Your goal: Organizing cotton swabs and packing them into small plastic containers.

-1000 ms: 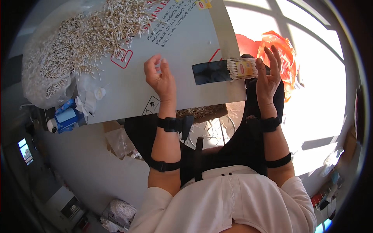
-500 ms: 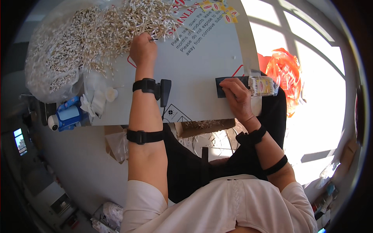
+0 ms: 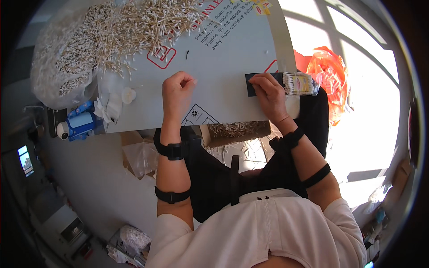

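Note:
My left hand (image 3: 178, 93) is over the near middle of the table, its fingers curled and the tips together; whatever they may hold is too small to make out. A thin dark sliver (image 3: 187, 54) lies on the tabletop beyond it. My right hand (image 3: 270, 93) rests on a dark flat piece (image 3: 250, 85) near the table's right side, fingers bent and pressed together, their grip partly hidden. Right beside that hand lies a clear pack of cotton swabs (image 3: 298, 84). A big heap of loose cotton swabs (image 3: 147, 27) spreads over the far left.
A clear plastic bag (image 3: 42, 76) surrounds part of the heap. A blue-and-white object (image 3: 81, 127) sits by the left table edge. Yellow labels (image 3: 262, 8) lie at the far edge. Below the table stands a cardboard box (image 3: 239, 138) with swabs; an orange-red bag (image 3: 328, 76) is at right.
My left hand has drawn back from the heap toward me. The dark sliver, at its fingertips before, now lies apart on the table. My right hand stays by the pack; the view has shifted slightly.

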Demonstrator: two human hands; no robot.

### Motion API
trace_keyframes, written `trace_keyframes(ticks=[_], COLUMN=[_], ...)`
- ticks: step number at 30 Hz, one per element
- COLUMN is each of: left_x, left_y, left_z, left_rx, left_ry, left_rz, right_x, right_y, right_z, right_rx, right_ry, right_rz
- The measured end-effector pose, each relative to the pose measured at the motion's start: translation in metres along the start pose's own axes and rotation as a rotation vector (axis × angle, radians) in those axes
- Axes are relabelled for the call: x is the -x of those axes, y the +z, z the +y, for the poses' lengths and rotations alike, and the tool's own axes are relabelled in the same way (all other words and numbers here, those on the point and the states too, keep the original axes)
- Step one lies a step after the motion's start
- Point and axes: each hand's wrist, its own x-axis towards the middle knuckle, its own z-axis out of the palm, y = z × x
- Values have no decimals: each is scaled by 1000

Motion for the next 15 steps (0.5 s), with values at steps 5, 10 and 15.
trace_keyframes(ticks=[5,10,15], left_x=[-5,-65,-33], left_y=[11,23,34], left_z=[-28,-16,-5], left_rx=[35,-420,-396], left_ry=[-12,49,65], left_rz=[262,368,55], right_x=[0,0,1], right_y=[3,9,6], right_z=[-2,-6,-1], right_rx=[24,3,21], right_ry=[-8,-18,-11], right_rz=[11,16,12])
